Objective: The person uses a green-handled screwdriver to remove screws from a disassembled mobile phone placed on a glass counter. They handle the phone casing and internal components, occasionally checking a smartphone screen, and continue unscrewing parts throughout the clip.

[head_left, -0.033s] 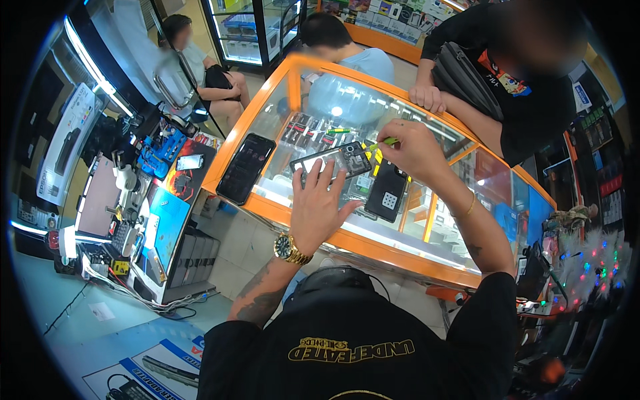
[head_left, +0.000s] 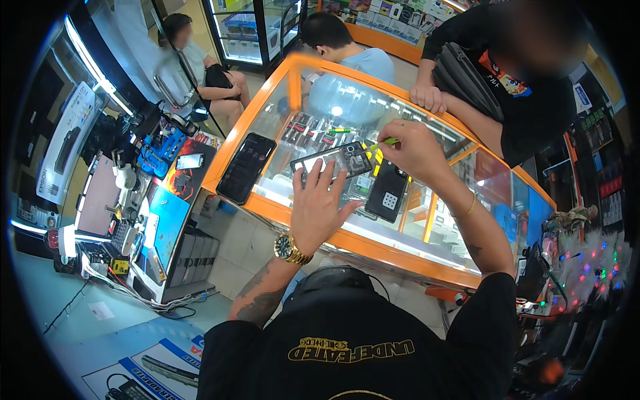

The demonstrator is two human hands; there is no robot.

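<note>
My left hand (head_left: pixel 318 200) lies with fingers spread over an opened phone (head_left: pixel 357 158), its fingertips on the lower part of the bare housing. The uncovered upper end shows camera parts and a circuit board. In a pinch, my right hand (head_left: pixel 415 152) holds a slim yellow-green tool (head_left: pixel 392 141) beside the phone's upper corner; its exact kind is partly hidden by my fingers. Right of the opened phone is a black phone back cover (head_left: pixel 384 196) with a pale square sticker. A large dark phone (head_left: pixel 246 168) rests at the counter's left end.
The glass counter (head_left: pixel 280 212) has an orange frame and goods inside. A green-and-yellow tool (head_left: pixel 339 131) lies beyond the opened phone. A person in black (head_left: pixel 493 93) leans on the far edge; another in light blue (head_left: pixel 360 67) sits behind. The left-hand workbench (head_left: pixel 175 200) carries tools and cables.
The seated person in light blue has turned their head slightly. My hands and the phone show no visible movement.
</note>
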